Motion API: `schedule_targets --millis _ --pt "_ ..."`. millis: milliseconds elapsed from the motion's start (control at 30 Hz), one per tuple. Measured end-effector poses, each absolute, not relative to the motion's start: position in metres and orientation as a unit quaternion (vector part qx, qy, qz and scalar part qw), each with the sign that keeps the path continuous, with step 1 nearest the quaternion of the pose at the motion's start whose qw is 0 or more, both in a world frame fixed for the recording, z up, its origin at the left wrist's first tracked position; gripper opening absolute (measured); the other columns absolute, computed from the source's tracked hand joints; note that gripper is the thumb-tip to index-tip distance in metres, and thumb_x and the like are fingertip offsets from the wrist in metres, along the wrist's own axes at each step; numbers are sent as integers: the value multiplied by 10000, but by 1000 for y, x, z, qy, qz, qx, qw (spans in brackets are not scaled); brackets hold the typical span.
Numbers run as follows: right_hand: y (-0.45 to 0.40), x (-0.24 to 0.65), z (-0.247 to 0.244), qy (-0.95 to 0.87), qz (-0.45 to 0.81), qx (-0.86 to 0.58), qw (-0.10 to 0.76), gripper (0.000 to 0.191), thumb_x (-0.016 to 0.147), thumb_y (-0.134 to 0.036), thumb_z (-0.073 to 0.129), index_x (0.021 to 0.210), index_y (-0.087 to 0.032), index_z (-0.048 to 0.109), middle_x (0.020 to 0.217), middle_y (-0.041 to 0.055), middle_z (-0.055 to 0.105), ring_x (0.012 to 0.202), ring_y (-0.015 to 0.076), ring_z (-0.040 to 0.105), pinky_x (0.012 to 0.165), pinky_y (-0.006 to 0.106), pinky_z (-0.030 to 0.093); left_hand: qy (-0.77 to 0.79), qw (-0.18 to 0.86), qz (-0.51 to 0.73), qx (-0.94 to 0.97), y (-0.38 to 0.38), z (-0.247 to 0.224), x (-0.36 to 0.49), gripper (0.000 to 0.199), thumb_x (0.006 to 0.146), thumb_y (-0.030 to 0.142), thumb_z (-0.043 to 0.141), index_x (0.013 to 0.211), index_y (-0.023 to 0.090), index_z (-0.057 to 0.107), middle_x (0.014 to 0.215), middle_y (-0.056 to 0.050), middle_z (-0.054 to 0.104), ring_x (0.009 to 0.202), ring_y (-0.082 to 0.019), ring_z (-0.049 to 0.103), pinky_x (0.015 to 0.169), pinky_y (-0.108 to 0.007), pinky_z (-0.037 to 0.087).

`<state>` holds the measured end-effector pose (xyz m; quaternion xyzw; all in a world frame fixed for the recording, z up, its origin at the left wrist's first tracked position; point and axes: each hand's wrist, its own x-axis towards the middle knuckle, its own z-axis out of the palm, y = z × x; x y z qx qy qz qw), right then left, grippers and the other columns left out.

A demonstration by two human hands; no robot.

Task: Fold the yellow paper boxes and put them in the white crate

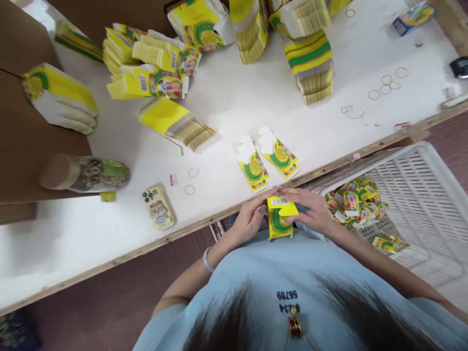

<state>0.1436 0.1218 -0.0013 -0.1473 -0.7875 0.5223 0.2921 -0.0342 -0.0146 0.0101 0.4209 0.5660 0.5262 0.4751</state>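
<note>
Close to my body, past the table's front edge, I hold a small yellow and green cardboard box (280, 224) with a barcode on its upper flap. My left hand (250, 217) grips its left side, the thumb bent against it. From the right, my right hand (309, 209) curls round the box, fingers over the top edge and thumb near the flap. Just beyond my hands, two flat unfolded cartons, a left one (253, 168) and a right one (280, 155), lie on the white table (219, 170) with white flaps pointing away.
A white plastic basket (431, 195) holding several small boxes (356, 200) stands at the right. Carton stacks (309, 68) line the table's back. A phone (159, 207), a jar (87, 173), rubber bands (385, 84) and a blue box (414, 19) also lie on the table.
</note>
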Motion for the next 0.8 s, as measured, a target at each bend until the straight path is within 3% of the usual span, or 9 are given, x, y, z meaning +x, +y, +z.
schedule_targets --millis 67,133,233,333,567,700,800 --pt "123 146 3 -777 554 -159 252 453 888 -519 768 1268 -275 733 1336 109 735 1215 271 720 1033 406 602 587 458 520 419 -14 14 -36 514 1048 524 472 1376 188 682 1224 -127 767 857 -201 730 664 -262 596" --pt "121 145 9 -735 617 -205 193 456 910 -470 754 1315 -272 685 1338 113 724 1158 258 740 959 398 635 611 447 509 410 -12 17 -37 500 1030 503 531 1390 187 674 1111 -105 798 830 -180 724 699 -260 599" --pt "119 139 20 -644 719 -242 98 442 930 -341 720 1349 -265 602 1209 85 759 973 204 776 808 333 661 622 454 491 407 -12 19 -37 536 1021 489 553 1443 166 627 961 -74 804 684 -124 666 657 -231 576" --pt "124 137 29 -601 760 -242 57 421 893 -282 741 1288 -253 599 1110 56 775 937 190 770 774 306 653 615 461 487 414 -12 20 -37 533 1022 479 553 1438 154 629 1004 -81 808 673 -108 655 658 -216 573" --pt "132 139 19 -557 790 -244 78 434 858 -392 801 1266 -265 721 1267 68 763 1041 200 764 894 345 651 601 406 468 506 -10 21 -42 455 1073 410 448 1464 243 609 1289 -102 751 971 -196 746 870 -315 618" --pt "132 145 8 -530 781 -316 96 419 833 -555 794 1144 -274 803 1115 57 819 893 204 788 723 328 676 602 292 425 610 7 13 -62 394 1085 355 409 1361 271 678 1230 -112 707 1127 -229 670 983 -385 562" --pt "155 174 10 -593 690 -380 165 417 844 -609 761 1085 -273 819 1044 61 828 815 207 784 674 331 669 688 149 410 579 42 -4 -99 324 1056 381 495 1271 239 690 1250 -127 664 1215 -256 587 1078 -450 475"
